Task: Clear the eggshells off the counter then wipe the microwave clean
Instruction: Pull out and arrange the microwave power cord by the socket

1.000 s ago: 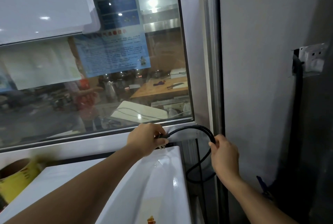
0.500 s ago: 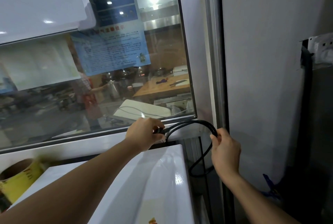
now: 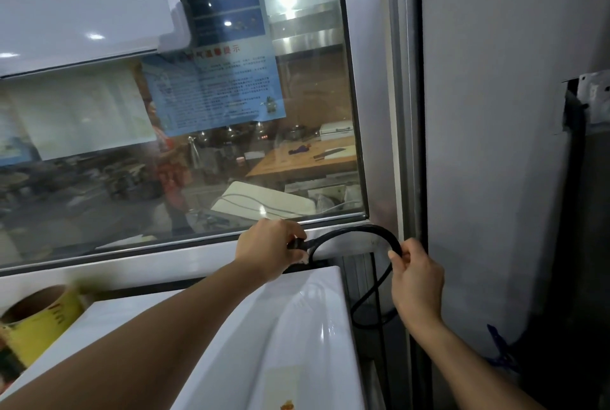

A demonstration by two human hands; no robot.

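While the white microwave (image 3: 231, 337) fills the lower middle of the frame with its glossy top toward me, I have my left hand (image 3: 269, 249) clenched around the plug end of its black power cord (image 3: 356, 232) just above the back right corner. My right hand (image 3: 416, 281) pinches the same cord where it arches over and drops in a loop beside the microwave's right edge. Behind both hands runs the window (image 3: 198, 145) with a blue notice (image 3: 214, 92) stuck on the glass, a yellow tape roll (image 3: 36, 320) sits at lower left, and a wall socket (image 3: 594, 99) shows at the right edge.
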